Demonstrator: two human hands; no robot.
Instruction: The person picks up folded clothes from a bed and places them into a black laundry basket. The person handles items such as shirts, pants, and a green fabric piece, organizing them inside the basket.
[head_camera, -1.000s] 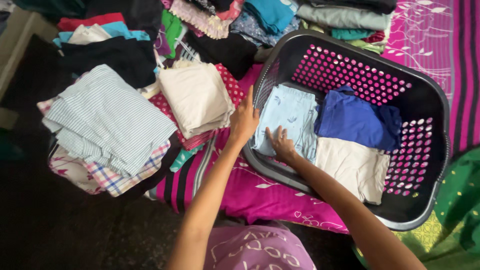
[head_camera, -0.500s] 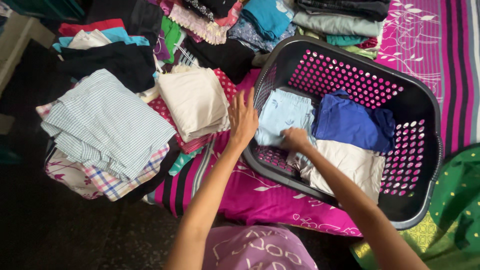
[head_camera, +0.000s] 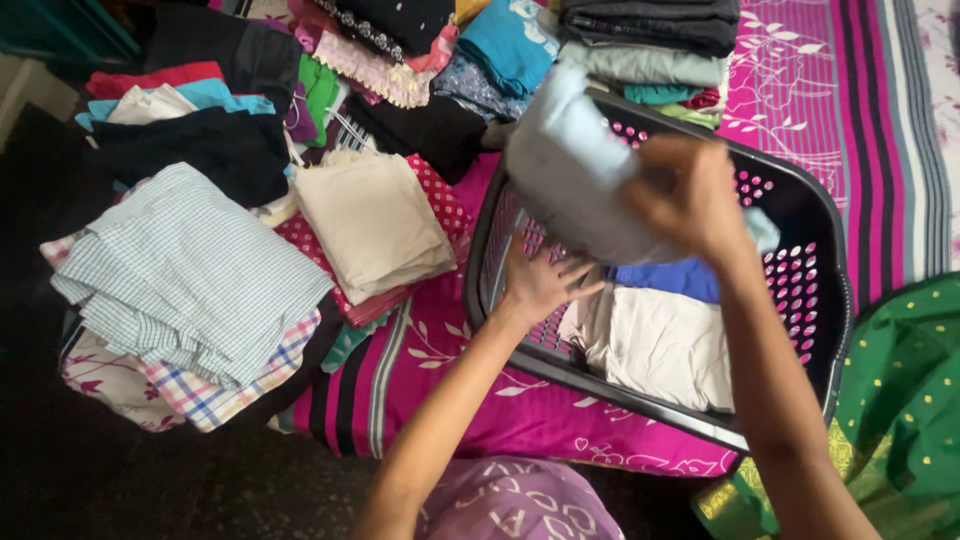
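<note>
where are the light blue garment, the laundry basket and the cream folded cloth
light blue garment (head_camera: 575, 175), head view, middle of the lifted bundle
laundry basket (head_camera: 835, 300), head view, right rim
cream folded cloth (head_camera: 372, 222), head view, centre of its top face

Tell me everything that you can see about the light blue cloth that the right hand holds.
The light blue garment is a folded piece of soft, plain cloth, pale blue with no pattern visible. The right hand grips it at its right side and holds it in the air above the black laundry basket, tilted, its far end pointing up and left. It looks blurred, so seams or buttons cannot be told. It touches nothing but that hand; the left hand rests lower, inside the basket at its left wall.
</note>
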